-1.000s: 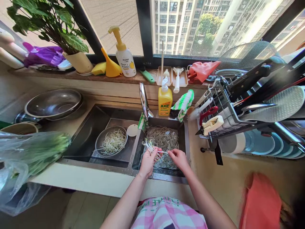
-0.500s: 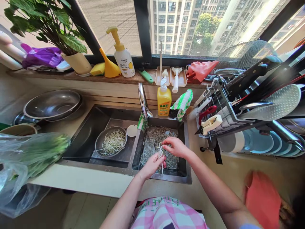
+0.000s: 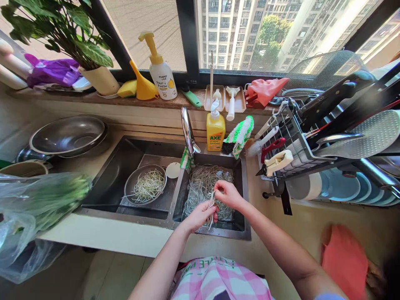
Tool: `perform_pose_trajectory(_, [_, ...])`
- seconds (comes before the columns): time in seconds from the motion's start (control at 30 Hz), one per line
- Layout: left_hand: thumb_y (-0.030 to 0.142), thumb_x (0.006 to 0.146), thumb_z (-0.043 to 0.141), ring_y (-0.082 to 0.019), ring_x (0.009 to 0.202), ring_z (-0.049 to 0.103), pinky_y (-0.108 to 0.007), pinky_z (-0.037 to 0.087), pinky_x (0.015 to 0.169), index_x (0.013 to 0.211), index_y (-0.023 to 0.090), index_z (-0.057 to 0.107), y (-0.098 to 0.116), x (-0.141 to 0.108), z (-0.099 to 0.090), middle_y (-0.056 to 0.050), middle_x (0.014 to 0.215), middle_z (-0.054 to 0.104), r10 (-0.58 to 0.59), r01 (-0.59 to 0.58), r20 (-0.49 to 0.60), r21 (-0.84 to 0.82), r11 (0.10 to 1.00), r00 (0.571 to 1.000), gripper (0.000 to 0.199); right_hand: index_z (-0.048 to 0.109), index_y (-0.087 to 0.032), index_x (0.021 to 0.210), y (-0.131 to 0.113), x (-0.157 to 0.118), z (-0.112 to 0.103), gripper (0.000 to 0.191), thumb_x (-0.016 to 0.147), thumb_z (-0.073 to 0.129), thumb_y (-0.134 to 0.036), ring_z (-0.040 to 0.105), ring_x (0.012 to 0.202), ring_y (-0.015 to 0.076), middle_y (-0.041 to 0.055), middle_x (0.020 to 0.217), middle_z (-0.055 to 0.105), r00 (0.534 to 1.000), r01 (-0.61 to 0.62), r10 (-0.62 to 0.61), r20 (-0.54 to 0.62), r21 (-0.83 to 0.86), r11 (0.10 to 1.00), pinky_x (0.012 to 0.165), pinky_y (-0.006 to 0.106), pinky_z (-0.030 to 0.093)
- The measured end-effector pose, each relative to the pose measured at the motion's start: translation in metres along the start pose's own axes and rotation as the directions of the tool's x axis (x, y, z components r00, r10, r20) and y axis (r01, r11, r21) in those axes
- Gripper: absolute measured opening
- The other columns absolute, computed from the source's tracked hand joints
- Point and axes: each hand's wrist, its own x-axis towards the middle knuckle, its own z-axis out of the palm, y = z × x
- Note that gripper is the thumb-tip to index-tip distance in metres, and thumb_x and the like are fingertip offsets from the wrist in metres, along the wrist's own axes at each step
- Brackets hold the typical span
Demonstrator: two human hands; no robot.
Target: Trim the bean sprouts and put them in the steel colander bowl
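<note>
Over the right sink basin (image 3: pixel 246 208), my left hand (image 3: pixel 202 214) is closed round a small bunch of pale sprouts (image 3: pixel 211 204). My right hand (image 3: pixel 227 193) pinches at the upper ends of that bunch, just above and to the right of my left hand. Beneath both hands, a mass of thin stringy sprouts (image 3: pixel 200 183) lies in water in the basin. In the left basin (image 3: pixel 109 175), a round metal colander (image 3: pixel 126 189) holds a heap of whitish sprouts (image 3: pixel 149 186).
A faucet (image 3: pixel 187 129) rises behind the basins, beside a yellow soap bottle (image 3: pixel 215 133). A dish rack (image 3: pixel 300 141) with knives and plates stands right. Bagged greens (image 3: pixel 59 200) and a large pan (image 3: pixel 68 135) sit left. Bottles and a plant line the sill.
My right hand's fingers have drawn closer together at the sprouts. The hanging ends of the bunch have shifted slightly left. The camera view has moved a little.
</note>
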Motion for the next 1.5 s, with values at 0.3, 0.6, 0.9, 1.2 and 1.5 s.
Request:
perform_pose_trajectory(0.3, [0.045,0.070,0.056,-0.010,0.061,0.050,-0.024,0.038,0.059,0.083,0.015,0.048,0.007,0.000,0.000,0.001,0.068,0.054,0.006,-0.007,-0.068,-0.006,1.000,0.998,0.034,0.059,-0.017,0.080,0.000,-0.020,-0.013,0.013,0.073,0.049,-0.023,0.052,0.061,0.0107,-0.0005,0.069,0.059,0.991,-0.108,0.126,-0.038,0.316,0.942,0.055,0.020,0.039])
perform_pose_trajectory(0.6, [0.036,0.078,0.042,-0.013,0.060,0.046,-0.025,0.034,0.058,0.077,0.017,0.052,-0.002,0.009,0.007,0.000,0.063,0.052,0.229,-0.149,-0.135,0.439,0.886,0.964,0.022,0.062,-0.016,0.070,-0.006,-0.027,0.005,0.008,0.070,0.054,-0.019,0.051,0.054,0.0098,-0.0017,0.060,0.060,0.961,-0.236,0.202,0.188,0.182,0.955,0.050,0.018,0.037])
perform_pose_trajectory(0.9, [0.033,0.077,0.043,-0.010,0.053,0.042,-0.023,0.033,0.051,0.075,0.016,0.045,-0.004,0.009,0.009,0.003,0.060,0.048,0.114,-0.077,-0.110,0.294,0.953,0.987,0.017,0.055,-0.015,0.065,-0.006,-0.027,0.000,0.007,0.064,0.048,-0.013,0.042,0.050,0.0071,-0.0045,0.055,0.051,0.945,-0.269,0.231,0.231,0.151,0.951,0.047,0.016,0.031])
perform_pose_trajectory(1.2, [0.048,0.071,0.054,-0.010,0.056,0.047,-0.024,0.037,0.057,0.077,0.015,0.047,0.001,0.009,0.011,0.003,0.061,0.050,0.048,-0.042,-0.106,0.059,0.997,0.993,0.034,0.049,-0.017,0.066,-0.003,-0.030,0.004,0.005,0.070,0.046,-0.017,0.039,0.049,0.0079,-0.0038,0.056,0.047,0.970,-0.182,0.191,-0.147,0.075,0.980,0.047,0.018,0.029])
perform_pose_trajectory(1.5, [0.039,0.067,0.064,-0.016,0.078,0.057,-0.032,0.045,0.072,0.087,0.016,0.049,0.009,-0.007,-0.004,-0.005,0.084,0.058,-0.004,-0.004,-0.021,-0.344,0.939,1.000,0.035,0.060,-0.019,0.090,0.034,-0.035,-0.008,0.017,0.075,0.052,-0.016,0.055,0.077,0.0157,0.0070,0.092,0.058,0.963,-0.228,0.200,-0.180,-0.147,0.963,0.068,0.027,0.042])
